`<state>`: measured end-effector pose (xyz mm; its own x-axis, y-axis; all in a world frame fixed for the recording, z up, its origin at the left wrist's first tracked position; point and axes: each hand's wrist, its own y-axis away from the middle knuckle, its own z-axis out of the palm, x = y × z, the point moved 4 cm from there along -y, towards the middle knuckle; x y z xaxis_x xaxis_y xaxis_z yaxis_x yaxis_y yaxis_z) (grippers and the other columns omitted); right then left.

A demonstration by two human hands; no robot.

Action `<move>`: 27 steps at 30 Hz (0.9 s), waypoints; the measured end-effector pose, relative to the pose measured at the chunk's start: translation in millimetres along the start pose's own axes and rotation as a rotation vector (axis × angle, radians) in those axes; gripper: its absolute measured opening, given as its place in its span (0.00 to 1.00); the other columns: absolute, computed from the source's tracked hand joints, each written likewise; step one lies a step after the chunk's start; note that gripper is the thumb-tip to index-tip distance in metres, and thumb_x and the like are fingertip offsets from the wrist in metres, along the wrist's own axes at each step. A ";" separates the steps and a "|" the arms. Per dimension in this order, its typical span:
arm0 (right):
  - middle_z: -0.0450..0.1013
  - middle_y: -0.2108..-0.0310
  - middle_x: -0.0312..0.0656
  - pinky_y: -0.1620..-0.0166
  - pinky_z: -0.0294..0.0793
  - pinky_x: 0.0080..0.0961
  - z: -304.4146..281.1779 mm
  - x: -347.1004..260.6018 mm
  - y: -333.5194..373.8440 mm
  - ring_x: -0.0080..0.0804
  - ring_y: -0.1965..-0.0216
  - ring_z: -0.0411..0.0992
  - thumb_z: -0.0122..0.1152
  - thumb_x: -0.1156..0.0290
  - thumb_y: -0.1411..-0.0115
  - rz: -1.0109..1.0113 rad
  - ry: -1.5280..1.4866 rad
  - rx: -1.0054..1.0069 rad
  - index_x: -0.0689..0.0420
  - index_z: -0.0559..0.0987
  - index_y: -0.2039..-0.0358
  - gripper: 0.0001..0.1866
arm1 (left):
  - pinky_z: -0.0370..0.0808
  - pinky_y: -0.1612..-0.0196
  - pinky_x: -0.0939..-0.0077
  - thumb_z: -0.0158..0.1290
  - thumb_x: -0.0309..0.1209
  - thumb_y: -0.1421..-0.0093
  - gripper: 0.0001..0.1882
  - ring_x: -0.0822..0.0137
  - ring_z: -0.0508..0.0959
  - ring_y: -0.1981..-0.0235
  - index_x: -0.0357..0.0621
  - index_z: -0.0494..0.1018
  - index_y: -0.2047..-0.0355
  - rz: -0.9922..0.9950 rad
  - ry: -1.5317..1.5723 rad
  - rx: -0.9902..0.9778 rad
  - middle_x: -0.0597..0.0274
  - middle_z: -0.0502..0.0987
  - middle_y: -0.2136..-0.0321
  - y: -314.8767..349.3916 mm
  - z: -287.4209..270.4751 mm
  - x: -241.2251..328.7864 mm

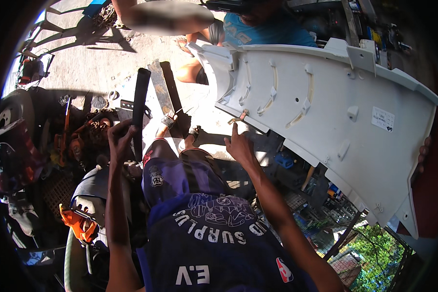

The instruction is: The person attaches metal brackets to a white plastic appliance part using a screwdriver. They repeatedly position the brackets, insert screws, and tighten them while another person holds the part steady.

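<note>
My left hand (120,140) is closed around the lower part of a long, flat black strip (140,100), which stands nearly upright in the view. To the right, a large white moulded panel (321,97) is held up with its ribbed side showing several slots and clips. My right hand (240,145) is just below the panel's lower left edge. Its index finger stretches up to a small brownish tab (238,118) at that edge, and the other fingers are partly curled. Nothing shows in its grasp. Whether the fingertip touches the tab is hard to tell.
Across from me a person in a blue shirt (267,30) is behind the panel; a hand (424,155) grips its right edge. Tools and an orange-handled item (65,129) crowd the left, beside a dark red part (19,160). A flat metal bar (161,87) lies ahead.
</note>
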<state>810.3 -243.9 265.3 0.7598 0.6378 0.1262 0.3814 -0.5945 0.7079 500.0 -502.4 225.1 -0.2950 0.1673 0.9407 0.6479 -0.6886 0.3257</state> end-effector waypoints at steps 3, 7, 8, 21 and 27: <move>0.80 0.67 0.57 0.64 0.80 0.44 -7.4 -11.3 -25.0 0.51 0.66 0.81 0.59 0.55 0.39 0.047 0.078 0.065 0.77 0.50 0.32 0.48 | 0.73 0.66 0.81 0.63 0.35 0.39 0.18 0.77 0.77 0.71 0.30 0.80 0.58 -0.018 0.015 0.010 0.65 0.82 0.72 -2.1 1.7 -5.0; 0.80 0.63 0.56 0.65 0.80 0.43 -7.3 2.7 -43.6 0.47 0.65 0.82 0.61 0.58 0.42 0.135 0.091 0.011 0.82 0.45 0.33 0.52 | 0.73 0.66 0.81 0.65 0.34 0.40 0.17 0.78 0.77 0.71 0.30 0.80 0.59 0.003 0.002 -0.001 0.66 0.81 0.73 0.6 8.7 -0.7; 0.81 0.65 0.54 0.65 0.80 0.42 -5.1 4.6 -43.4 0.45 0.65 0.82 0.60 0.57 0.41 0.129 0.114 0.036 0.82 0.45 0.33 0.52 | 0.73 0.66 0.81 0.65 0.34 0.40 0.17 0.78 0.77 0.71 0.30 0.80 0.59 0.005 -0.010 -0.017 0.66 0.81 0.73 1.0 7.8 -1.6; 0.81 0.71 0.49 0.69 0.79 0.39 7.3 16.5 -53.6 0.41 0.70 0.81 0.59 0.57 0.42 0.103 0.175 0.100 0.85 0.50 0.35 0.49 | 0.72 0.64 0.80 0.64 0.35 0.40 0.17 0.78 0.76 0.70 0.30 0.80 0.60 0.009 -0.022 0.047 0.66 0.80 0.72 12.6 -0.5 -18.1; 0.81 0.71 0.51 0.67 0.80 0.40 14.4 29.7 -61.9 0.42 0.69 0.82 0.60 0.57 0.44 0.102 0.146 0.175 0.85 0.53 0.36 0.49 | 0.72 0.65 0.80 0.64 0.36 0.40 0.18 0.78 0.75 0.70 0.30 0.80 0.61 0.026 -0.052 0.040 0.67 0.79 0.73 11.0 -2.6 -13.6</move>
<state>816.9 -195.2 215.2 0.7198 0.6267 0.2985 0.4021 -0.7270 0.5566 509.3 -514.1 215.7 -0.2413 0.1867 0.9523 0.6829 -0.6646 0.3033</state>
